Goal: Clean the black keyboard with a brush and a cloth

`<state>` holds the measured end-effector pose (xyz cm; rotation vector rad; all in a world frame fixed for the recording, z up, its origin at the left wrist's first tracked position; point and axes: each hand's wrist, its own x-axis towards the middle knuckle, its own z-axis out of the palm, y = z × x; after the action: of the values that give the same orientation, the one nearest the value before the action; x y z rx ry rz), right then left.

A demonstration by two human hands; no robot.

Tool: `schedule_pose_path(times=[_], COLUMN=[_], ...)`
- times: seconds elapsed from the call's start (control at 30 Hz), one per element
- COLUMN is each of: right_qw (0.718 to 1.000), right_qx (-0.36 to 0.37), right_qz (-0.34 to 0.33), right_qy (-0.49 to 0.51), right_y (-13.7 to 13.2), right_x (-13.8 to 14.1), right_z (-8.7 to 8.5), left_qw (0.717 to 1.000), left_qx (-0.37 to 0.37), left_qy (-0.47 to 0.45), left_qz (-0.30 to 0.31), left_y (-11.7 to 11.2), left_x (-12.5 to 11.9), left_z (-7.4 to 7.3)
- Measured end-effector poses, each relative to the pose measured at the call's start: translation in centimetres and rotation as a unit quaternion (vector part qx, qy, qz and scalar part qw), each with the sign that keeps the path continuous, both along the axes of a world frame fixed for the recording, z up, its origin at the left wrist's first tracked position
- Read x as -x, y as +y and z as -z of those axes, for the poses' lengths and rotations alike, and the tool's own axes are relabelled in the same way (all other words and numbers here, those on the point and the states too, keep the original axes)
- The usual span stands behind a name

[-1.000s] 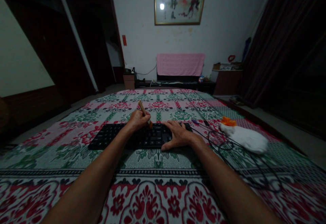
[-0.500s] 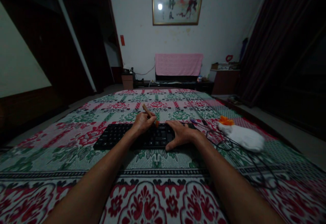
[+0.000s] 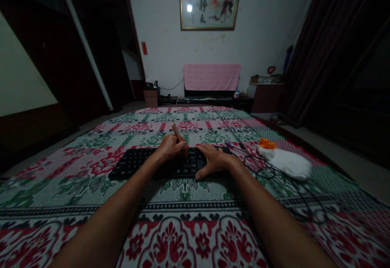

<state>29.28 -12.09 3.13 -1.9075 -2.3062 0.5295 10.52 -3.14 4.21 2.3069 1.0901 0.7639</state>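
A black keyboard point(image 3: 128, 164) lies lengthwise across the flowered bedspread. My left hand point(image 3: 172, 146) is closed round the tan stick handle of a small brush point(image 3: 176, 131). The brush leans, and its orange tip is low over the keys right of the middle; whether it touches them I cannot tell. My right hand point(image 3: 211, 159) grips the keyboard's right end, with its fingers at the far edge and its thumb at the near edge. The keys beneath both hands are hidden.
Right of the keyboard lies a white cloth-like bundle point(image 3: 288, 163) with an orange piece point(image 3: 267, 143) at its end. A black cable point(image 3: 265, 172) loops beside it. The patterned bedspread point(image 3: 183, 203) extends on all sides. A pink cloth point(image 3: 212, 77) hangs by the far wall.
The brush in my left hand stands a little more upright, and its tip has moved slightly lower over the keys. My right hand keeps its place on the keyboard. The whole view has shifted slightly.
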Motion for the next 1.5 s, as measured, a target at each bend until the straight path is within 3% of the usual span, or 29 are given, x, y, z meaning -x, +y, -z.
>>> schedule_pose_path(times=[0.23,0.47,0.73,0.9,1.0,1.2,1.4,1.5], right_qw=[1.000,1.000,1.000,1.000,1.000,1.000,1.000,1.000], right_qx=[0.003,0.001,0.002,0.009,0.011,0.002,0.014,0.012], right_qz=[-0.001,0.002,0.003,0.005,0.006,0.002,0.014,0.009], right_qy=[-0.007,0.001,-0.001,-0.006,-0.005,-0.007,-0.008,-0.005], right_y=[0.2,0.1,-0.1,0.0,0.0,0.0,-0.3,-0.3], right_x=[-0.2,-0.1,0.0,0.0,-0.1,-0.2,0.3,0.2], right_z=[0.1,0.1,-0.1,-0.1,0.0,0.1,-0.4,-0.4], left_qw=[0.987,0.998,0.982,0.994,0.996,0.984,0.995,0.990], left_qx=[0.153,0.049,0.171,0.106,0.080,0.166,0.097,0.123], left_qy=[0.031,0.027,0.069,0.012,0.025,0.062,0.009,0.009], left_qz=[0.045,0.006,0.034,0.019,0.012,0.032,0.028,0.062], left_y=[0.4,0.0,0.1,0.0,-0.7,-0.5,-0.4,-0.9], left_x=[0.8,0.3,0.8,0.3,0.0,0.5,-0.1,-0.3], left_z=[-0.5,-0.6,-0.9,-0.9,-1.1,-1.5,-0.7,-0.5])
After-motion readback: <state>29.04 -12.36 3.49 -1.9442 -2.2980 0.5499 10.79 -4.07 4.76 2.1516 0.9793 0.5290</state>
